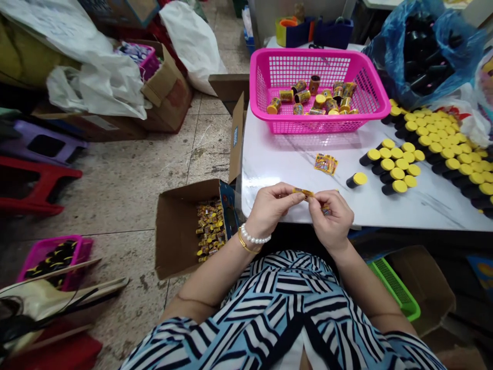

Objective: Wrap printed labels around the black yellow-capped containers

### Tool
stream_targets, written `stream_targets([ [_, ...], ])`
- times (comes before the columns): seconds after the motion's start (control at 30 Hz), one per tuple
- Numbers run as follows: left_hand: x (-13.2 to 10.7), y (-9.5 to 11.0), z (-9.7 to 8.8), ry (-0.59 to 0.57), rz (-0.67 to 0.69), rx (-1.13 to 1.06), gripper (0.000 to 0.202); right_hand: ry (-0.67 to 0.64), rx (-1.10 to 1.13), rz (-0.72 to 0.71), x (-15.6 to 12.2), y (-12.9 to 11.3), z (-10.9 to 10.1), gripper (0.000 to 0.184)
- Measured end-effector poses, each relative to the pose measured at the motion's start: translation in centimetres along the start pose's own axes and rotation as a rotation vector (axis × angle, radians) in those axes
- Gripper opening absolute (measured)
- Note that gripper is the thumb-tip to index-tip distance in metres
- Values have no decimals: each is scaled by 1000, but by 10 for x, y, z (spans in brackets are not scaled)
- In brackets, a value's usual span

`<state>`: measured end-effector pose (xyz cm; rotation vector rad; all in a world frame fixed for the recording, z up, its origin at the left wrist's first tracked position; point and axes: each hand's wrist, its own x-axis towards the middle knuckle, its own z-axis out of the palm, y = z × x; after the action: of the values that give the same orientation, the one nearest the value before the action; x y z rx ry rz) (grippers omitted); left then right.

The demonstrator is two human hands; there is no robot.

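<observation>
My left hand point(270, 205) and my right hand point(332, 218) meet at the near edge of the white table point(292, 164). Both pinch a small yellow printed label point(304, 192) stretched between the fingertips. A little stack of the same labels point(325, 163) lies on the table just beyond. One black tube with a yellow cap point(356, 180) lies alone to the right, near rows of like tubes point(435, 149). A pink basket point(314, 90) at the back holds several labelled tubes.
A blue bag of black tubes point(427, 49) sits at the back right. On the floor to my left an open cardboard box point(181, 226) holds labelled tubes. Plastic stools point(38, 164), bags and a pink basket point(54, 257) crowd the floor. A green basket point(396, 288) stands under the table.
</observation>
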<state>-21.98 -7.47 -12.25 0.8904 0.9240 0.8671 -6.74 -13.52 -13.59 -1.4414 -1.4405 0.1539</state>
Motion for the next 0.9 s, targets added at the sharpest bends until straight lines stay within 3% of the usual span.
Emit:
stream_targets([
  [0.3,-5,-14,1,179,223,56,25,2,-66,23,0,5,1,19],
  [0.5,-5,-10,2,80,24,-32,29,-19,-154,-97,-4,8,3,19],
  [0.6,1,-6,-2,10,-40,-69,32,-12,-264,-166,5,12,-15,8],
  [0.63,3,-4,-4,6,-60,-83,34,16,-332,-174,11,17,-24,18],
  [0.73,10,2,-9,-12,-122,-117,40,56,-570,-146,30,40,-53,43],
  [0.83,16,7,-9,-70,-180,-154,40,-31,-598,-78,42,65,-69,32],
  [0.9,20,10,-6,-111,-216,-193,36,-26,-440,10,42,72,-70,26],
])
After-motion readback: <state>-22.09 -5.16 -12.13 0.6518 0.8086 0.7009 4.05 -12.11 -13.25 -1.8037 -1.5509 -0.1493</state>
